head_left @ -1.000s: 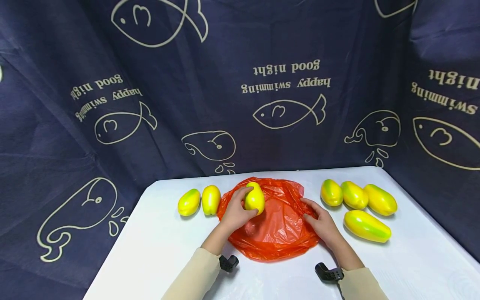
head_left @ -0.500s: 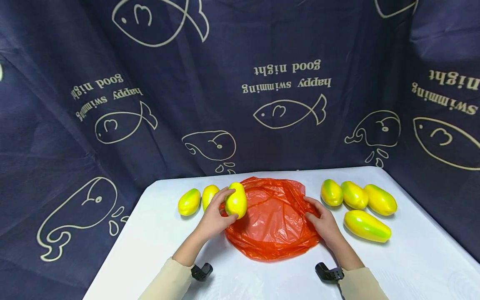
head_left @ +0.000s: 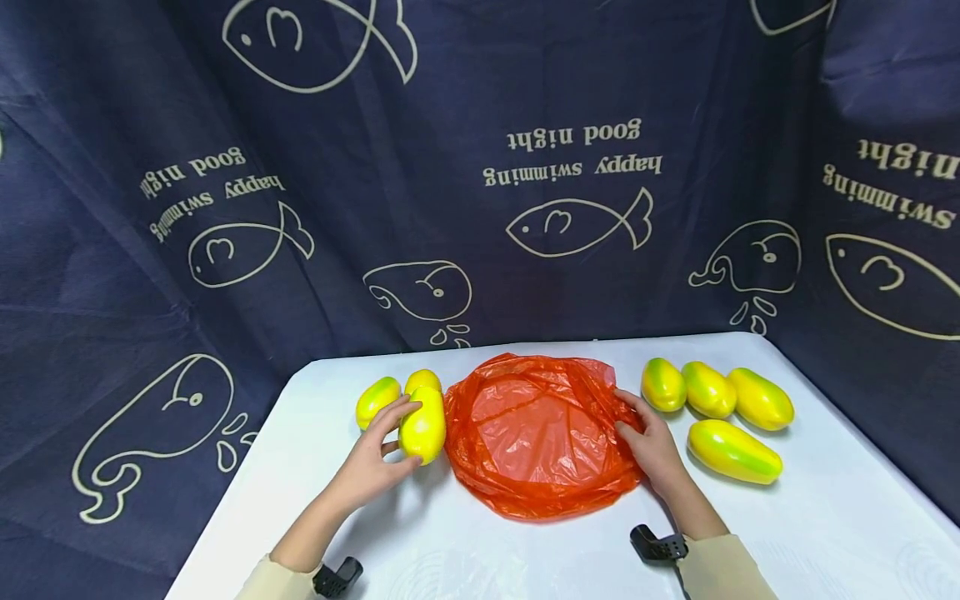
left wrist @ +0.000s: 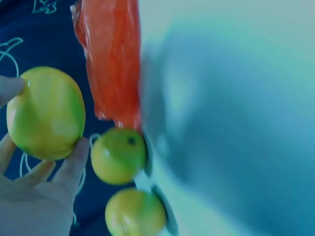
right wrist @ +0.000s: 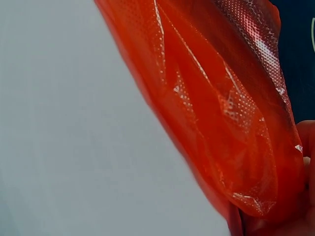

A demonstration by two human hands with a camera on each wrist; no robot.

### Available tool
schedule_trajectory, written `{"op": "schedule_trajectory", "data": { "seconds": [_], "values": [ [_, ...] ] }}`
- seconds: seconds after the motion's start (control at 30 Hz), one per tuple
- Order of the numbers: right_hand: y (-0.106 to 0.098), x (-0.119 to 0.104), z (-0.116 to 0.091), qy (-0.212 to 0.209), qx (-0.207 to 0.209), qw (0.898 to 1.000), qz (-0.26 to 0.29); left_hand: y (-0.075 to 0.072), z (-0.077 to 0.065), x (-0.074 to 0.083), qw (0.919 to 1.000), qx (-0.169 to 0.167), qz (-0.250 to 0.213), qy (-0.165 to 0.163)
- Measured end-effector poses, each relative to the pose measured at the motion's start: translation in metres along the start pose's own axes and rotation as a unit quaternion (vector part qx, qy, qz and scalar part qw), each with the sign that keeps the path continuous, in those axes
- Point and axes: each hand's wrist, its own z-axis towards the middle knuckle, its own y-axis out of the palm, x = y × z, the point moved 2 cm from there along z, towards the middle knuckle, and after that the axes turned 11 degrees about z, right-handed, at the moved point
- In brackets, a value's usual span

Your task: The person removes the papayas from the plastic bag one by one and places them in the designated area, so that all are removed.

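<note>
In the head view my left hand [head_left: 375,458] grips a yellow-green papaya [head_left: 422,427] left of the red plastic bag [head_left: 536,433]. Thumb and fingers curl round that papaya [left wrist: 47,113] in the left wrist view, where it is raised off the table. Just behind it lie two more papayas, one at the far left [head_left: 377,402] and one partly hidden [head_left: 423,381]. My right hand [head_left: 652,446] pinches the right rim of the bag, which stands with its mouth open and nothing seen inside. The bag's wrinkled side [right wrist: 211,128] fills much of the right wrist view.
Several papayas lie right of the bag, three in a row at the back, including this one [head_left: 708,390], and one in front [head_left: 735,452]. A white table [head_left: 555,562] bears everything. A dark blue curtain [head_left: 450,167] with fish drawings hangs behind.
My left hand has carried the papaya leftward from over the bag to the table's left side. The right hand keeps its hold on the rim, almost still.
</note>
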Motion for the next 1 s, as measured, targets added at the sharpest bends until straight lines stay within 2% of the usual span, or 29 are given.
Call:
{"op": "schedule_trajectory", "data": {
  "seconds": [0.23,0.4,0.7,1.0],
  "values": [
    [0.0,0.0,0.0,0.005,0.0,1.0,0.004,-0.017,-0.023,-0.014,0.9996,-0.02,0.014,0.015],
    [0.0,0.0,0.0,0.004,-0.005,1.0,0.003,-0.02,-0.032,-0.025,0.9988,-0.047,0.011,-0.007],
    [0.002,-0.002,-0.001,0.0,-0.01,1.0,0.007,-0.016,-0.036,-0.036,0.995,-0.097,0.016,-0.018],
    [0.001,-0.002,-0.002,0.006,-0.016,1.0,0.012,-0.013,-0.037,-0.041,0.9918,-0.122,0.011,-0.035]
  ]
}}
